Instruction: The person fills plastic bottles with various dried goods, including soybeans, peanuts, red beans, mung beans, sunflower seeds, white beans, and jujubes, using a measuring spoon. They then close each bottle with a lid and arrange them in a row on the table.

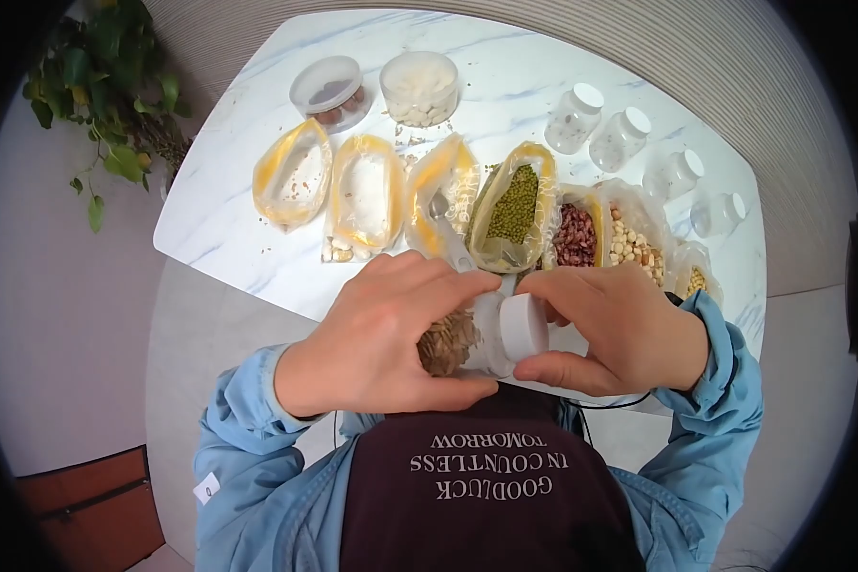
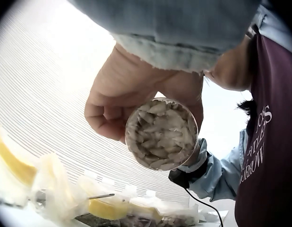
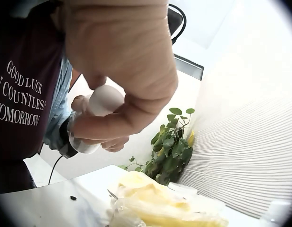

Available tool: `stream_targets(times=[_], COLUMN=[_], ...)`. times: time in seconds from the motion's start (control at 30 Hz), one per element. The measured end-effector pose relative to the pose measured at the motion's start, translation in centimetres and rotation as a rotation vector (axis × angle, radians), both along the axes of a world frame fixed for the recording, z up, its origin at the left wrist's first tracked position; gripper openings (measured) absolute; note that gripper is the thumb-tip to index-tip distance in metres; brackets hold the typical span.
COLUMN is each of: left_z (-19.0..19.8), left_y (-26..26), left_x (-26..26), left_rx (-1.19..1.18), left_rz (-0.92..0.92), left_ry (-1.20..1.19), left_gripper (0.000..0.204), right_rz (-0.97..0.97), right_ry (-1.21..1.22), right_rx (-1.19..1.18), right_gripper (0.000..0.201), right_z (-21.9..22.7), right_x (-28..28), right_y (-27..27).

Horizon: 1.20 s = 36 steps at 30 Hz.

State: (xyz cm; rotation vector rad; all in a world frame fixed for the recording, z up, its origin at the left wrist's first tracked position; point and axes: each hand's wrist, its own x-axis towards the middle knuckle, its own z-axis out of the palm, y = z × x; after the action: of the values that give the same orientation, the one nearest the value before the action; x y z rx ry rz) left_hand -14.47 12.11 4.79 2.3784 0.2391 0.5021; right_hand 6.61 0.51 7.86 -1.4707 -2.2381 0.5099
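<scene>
A clear jar (image 1: 451, 341) partly filled with brownish seeds lies sideways in front of the chest. The left hand (image 1: 381, 334) curls its fingers and thumb round the jar's body. On the jar's mouth is a white lid (image 1: 523, 327), pinched between thumb and fingers of the right hand (image 1: 615, 329). In the left wrist view the seeds (image 2: 160, 135) show through the round base, with the left hand (image 2: 136, 90) around it. The right wrist view shows the white lid (image 3: 106, 100) within the curled right hand (image 3: 122, 71).
Open bags stand in a row on the marbled table (image 1: 229, 153), among them green beans (image 1: 513, 205), reddish beans (image 1: 576, 235) and pale nuts (image 1: 636, 246). Behind are two round tubs (image 1: 419, 89) and several white-lidded jars (image 1: 574, 118). A leafy plant (image 1: 114, 157) hangs at the left.
</scene>
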Motion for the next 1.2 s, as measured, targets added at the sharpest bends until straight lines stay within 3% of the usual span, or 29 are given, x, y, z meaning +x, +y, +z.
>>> stream_targets(times=[0.07, 0.23, 0.4, 0.47, 0.63, 0.8, 0.93, 1.03, 1.2], left_z=[0.2, 1.2, 4.5, 4.7, 3.2, -1.4, -3.1, -3.5, -2.8], left_y=[0.1, 2.4, 8.1, 10.3, 14.2, 17.9, 18.8, 18.9, 19.7], left_x=[0.4, 1.8, 5.2, 7.5, 14.1, 18.5, 18.9, 18.6, 17.9], left_rx=[0.092, 0.283, -0.006, 0.047, 0.205, 0.354, 0.344, 0.309, 0.309], left_rz=[0.033, 0.110, 0.182, 0.177, 0.146, 0.250, 0.306, 0.322, 0.243], left_ry=[-0.033, -0.206, -0.033, 0.027, 0.164, 0.296, 0.455, 0.477, 0.560], left_gripper=[0.065, 0.070, 0.077, 0.070, 0.063, 0.071, 0.074, 0.075, 0.074], right_rz=[-0.045, -0.027, -0.188, -0.272, -0.502, -0.516, -0.582, -0.510, -0.459], right_ry=[-0.029, 0.018, -0.020, -0.051, -0.140, -0.160, -0.105, -0.188, -0.379], right_rx=[-0.088, 0.076, 0.182, 0.137, 0.174, 0.281, 0.147, 0.226, 0.266], right_gripper=[0.023, 0.039, 0.036, 0.032, 0.035, 0.035, 0.028, 0.025, 0.037], right_z=[0.7, 0.1, 2.0, 2.9, 3.1, 1.3, 1.5, 0.5, -1.8], right_x=[0.2, 1.6, 4.2, 5.3, 7.4, 11.1, 11.6, 12.3, 14.4], right_y=[0.2, 0.4, 0.5, 0.5, 2.5, 5.5, 6.9, 8.0, 10.2])
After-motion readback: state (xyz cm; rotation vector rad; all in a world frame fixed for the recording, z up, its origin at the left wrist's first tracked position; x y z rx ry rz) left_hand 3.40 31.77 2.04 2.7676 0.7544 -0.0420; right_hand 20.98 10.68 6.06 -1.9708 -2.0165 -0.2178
